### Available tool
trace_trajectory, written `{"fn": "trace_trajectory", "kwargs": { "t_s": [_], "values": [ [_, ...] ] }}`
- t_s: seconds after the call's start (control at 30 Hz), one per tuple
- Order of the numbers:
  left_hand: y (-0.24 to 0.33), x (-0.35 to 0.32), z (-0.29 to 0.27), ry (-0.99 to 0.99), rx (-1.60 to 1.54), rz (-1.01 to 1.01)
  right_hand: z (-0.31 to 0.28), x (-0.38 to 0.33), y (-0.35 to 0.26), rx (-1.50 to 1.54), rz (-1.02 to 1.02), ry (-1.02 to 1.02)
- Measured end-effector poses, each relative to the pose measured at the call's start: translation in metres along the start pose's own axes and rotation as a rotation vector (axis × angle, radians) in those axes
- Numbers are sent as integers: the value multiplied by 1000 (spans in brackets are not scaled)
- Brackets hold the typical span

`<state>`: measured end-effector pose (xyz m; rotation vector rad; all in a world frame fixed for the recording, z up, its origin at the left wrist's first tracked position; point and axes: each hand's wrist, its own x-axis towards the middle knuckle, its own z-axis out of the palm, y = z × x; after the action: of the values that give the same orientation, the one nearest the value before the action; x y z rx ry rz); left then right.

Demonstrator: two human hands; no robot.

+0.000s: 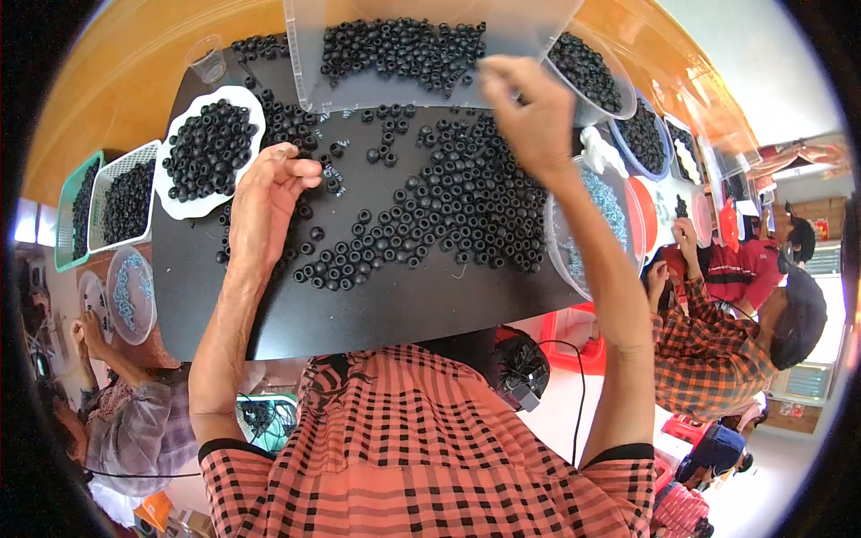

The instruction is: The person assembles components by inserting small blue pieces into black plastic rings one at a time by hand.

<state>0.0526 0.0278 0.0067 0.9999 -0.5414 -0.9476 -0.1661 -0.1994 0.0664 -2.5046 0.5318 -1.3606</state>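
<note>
My left hand (263, 202) is raised over the left part of the dark table, its fingers bent toward the thumb. Whatever may be between those fingertips is too small to make out. My right hand (538, 112), smeared by motion, is curled near the front right corner of a clear plastic bin (359, 97). That bin holds many round black bead-like parts with holes (404, 49). A wide spread of the same black parts (448, 202) covers the table between my hands. Small metal springs (333, 177) lie among the parts beside my left hand.
A white scalloped plate (184, 211) piled with black parts is at left, near a white basket (134, 235). A clear cup (208, 63) stands behind. At right are a clear tub (569, 255) of bluish springs and a bowl (619, 99) of black parts. Other people sit on both sides.
</note>
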Motion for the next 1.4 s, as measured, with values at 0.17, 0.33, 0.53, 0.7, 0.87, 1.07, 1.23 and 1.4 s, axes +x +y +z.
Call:
{"fn": "trace_trajectory", "kwargs": {
  "t_s": [0.17,0.33,0.53,0.7,0.87,1.07,1.23,1.4],
  "values": [
    [-6,0,-2,-12,-30,6,82,-10,-40,203,-72,-354],
    [-2,-4,5,-39,-43,11,118,-13,-55,-97,-256,-544],
    [8,-8,9,-52,-75,-2,104,-9,-68,397,128,-462],
    [8,-8,8,-44,-57,-5,82,-17,-69,438,323,-573],
    [5,-5,2,-83,-14,-11,63,-21,-61,382,326,-419],
    [5,-4,4,-39,-17,-22,64,-36,-66,425,155,-532],
    [5,-4,5,-45,7,-46,73,-43,-77,354,58,-608],
    [3,-4,6,-71,-12,-34,80,-46,-75,278,-128,-688]
  ]
}}
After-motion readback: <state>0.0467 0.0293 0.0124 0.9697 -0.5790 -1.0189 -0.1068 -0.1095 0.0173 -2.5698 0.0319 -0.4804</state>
